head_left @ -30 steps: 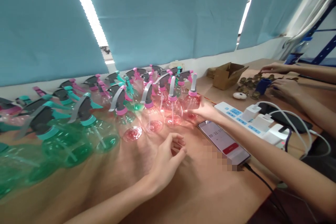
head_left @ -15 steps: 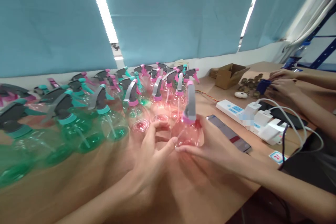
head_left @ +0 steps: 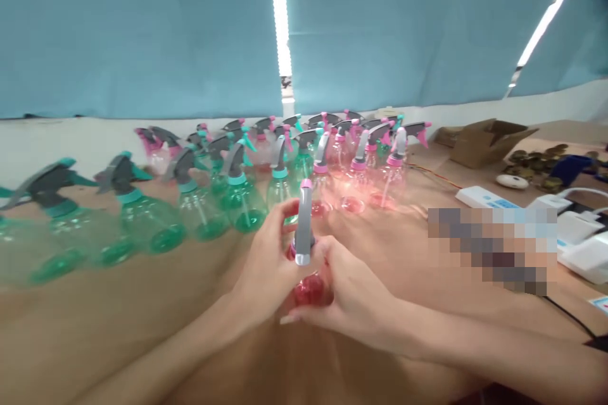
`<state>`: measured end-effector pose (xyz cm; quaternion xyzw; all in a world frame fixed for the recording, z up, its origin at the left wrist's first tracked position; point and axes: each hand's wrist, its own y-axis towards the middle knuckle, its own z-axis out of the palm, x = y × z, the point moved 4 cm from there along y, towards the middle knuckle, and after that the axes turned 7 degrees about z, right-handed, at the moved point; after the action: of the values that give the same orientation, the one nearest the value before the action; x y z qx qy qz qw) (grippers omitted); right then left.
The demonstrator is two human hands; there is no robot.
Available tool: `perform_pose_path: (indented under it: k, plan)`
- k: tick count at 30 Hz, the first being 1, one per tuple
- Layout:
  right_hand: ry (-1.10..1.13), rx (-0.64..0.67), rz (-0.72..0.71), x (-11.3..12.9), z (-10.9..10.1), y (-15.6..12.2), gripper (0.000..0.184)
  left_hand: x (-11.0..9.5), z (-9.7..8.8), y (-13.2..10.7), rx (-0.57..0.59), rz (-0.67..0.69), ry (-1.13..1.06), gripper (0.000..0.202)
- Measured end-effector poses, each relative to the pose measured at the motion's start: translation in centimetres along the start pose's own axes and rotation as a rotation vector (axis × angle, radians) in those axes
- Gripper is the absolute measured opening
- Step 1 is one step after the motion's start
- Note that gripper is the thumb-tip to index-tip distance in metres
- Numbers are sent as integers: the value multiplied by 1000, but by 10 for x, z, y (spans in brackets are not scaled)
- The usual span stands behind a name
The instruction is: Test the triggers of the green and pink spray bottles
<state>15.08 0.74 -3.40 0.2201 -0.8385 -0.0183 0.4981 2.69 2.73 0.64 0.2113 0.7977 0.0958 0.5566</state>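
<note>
Pink spray bottle (head_left: 311, 291) upright between left fingers (head_left: 279, 218) and right fingers (head_left: 335, 259), both tight around it.

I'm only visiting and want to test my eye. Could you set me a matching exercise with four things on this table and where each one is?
Things:
1 pink bottle
2 green bottles
3 cardboard box
4 power strip

Places:
A far right at the back, flaps open
B gripped between the left hand and right hand
C standing in rows on the left of the table
D white, lying flat on the right

Pairs: 1-B, 2-C, 3-A, 4-D
</note>
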Motion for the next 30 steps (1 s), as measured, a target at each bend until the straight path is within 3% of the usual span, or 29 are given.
perform_pose_path:
  k: [6,10,13,17,23,30]
  plan:
    - [4,95,-103,22,41,12,50,0,-46,-26,-112,-3,88,39]
    - [-61,153,-154,23,57,18,69,7,-63,-37,-176,61,148,36]
    - [-81,264,-214,13,60,22,83,11,-66,-39,-181,82,130,40]
    - [-115,331,-307,-15,49,29,89,12,-59,-33,-156,114,91,35]
    - [-270,255,-198,-68,16,32,84,10,-47,-17,-103,111,82,27]
    - [-382,273,-124,-82,2,27,65,9,-45,-11,-81,32,108,13]
